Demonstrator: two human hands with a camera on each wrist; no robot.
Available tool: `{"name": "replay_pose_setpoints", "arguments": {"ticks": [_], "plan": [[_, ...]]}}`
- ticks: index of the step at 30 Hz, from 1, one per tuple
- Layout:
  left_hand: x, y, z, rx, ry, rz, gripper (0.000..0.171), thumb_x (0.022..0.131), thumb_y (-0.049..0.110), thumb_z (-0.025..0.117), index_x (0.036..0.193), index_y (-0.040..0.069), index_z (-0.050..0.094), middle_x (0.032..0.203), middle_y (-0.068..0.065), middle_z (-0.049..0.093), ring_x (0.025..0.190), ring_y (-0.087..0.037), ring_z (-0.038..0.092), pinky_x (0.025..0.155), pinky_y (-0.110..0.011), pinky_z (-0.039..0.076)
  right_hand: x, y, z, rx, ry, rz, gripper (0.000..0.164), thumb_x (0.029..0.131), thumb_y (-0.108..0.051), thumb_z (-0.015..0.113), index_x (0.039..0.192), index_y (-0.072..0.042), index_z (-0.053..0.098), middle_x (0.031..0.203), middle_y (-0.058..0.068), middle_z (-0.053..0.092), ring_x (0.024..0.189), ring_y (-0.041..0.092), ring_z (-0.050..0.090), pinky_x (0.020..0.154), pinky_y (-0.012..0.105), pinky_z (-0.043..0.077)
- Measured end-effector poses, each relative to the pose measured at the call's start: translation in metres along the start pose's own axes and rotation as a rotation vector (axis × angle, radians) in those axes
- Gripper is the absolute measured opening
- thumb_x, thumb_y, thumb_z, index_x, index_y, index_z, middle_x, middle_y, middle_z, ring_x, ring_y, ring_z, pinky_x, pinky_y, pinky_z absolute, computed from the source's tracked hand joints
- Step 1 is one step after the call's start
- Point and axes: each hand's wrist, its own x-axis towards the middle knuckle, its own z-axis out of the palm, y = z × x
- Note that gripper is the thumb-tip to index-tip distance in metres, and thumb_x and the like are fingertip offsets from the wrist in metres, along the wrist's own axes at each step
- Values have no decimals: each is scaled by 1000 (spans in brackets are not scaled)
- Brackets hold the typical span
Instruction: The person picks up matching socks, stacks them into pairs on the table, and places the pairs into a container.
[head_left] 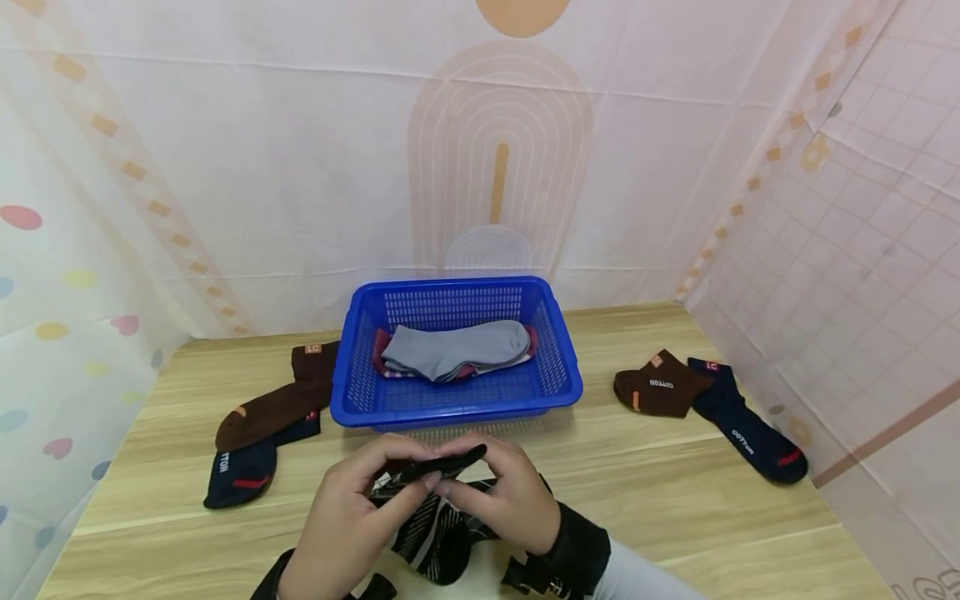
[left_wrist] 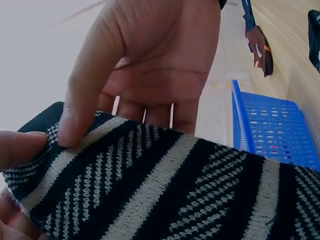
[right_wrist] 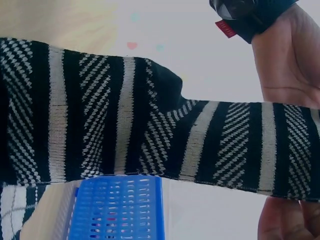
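Observation:
Both hands pinch the top edge of a black sock with grey stripes and slanted dashes between thumbs and fingers. In the head view my left hand (head_left: pixel 348 512) is at its left and my right hand (head_left: pixel 510 500) at its right. The left wrist view shows the sock (left_wrist: pixel 150 185) crossing below the right palm, with the left thumb pressing its end. Stretched wide in the right wrist view, the sock (right_wrist: pixel 165 130) shows its black heel, and fingers show behind it. More striped black sock fabric (head_left: pixel 442 542) shows beneath the hands, low in the head view.
Beyond the hands stands a blue basket (head_left: pixel 457 414) with grey socks (head_left: pixel 457 346) over maroon ones. Brown (head_left: pixel 258 414) and navy socks (head_left: pixel 240 483) lie to its left. Another brown sock (head_left: pixel 663 387) and navy sock (head_left: pixel 750 429) lie right. Patterned cloth (head_left: pixel 300 167) hangs behind the table.

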Motion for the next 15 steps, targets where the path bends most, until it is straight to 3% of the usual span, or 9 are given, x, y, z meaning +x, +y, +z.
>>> {"name": "replay_pose_setpoints", "arguments": {"ticks": [5, 8, 15], "plan": [[-2, 2, -1, -14, 36, 27, 25, 91, 9, 75, 105, 28, 69, 106, 10, 71, 99, -6, 68, 81, -25, 57, 0, 6, 4, -3, -15, -24, 22, 96, -4, 66, 119, -6, 67, 111, 13, 72, 105, 18, 69, 92, 32, 57], [-2, 3, -3, -61, 71, 50, 24, 91, 3, 73, 107, 21, 70, 107, 7, 71, 99, -7, 68, 82, -23, 57, -1, 13, 7, -35, -52, -8, 25, 97, -6, 66, 122, -7, 67, 113, 11, 72, 106, 15, 69, 92, 30, 57], [-6, 1, -13, -236, 197, 108, 27, 89, -15, 65, 112, -1, 66, 110, -3, 70, 99, -11, 67, 83, -19, 56, -2, 33, 12, -36, -174, 149, 28, 97, -14, 68, 125, -11, 67, 118, 6, 72, 105, 6, 66, 91, 27, 56]]}}
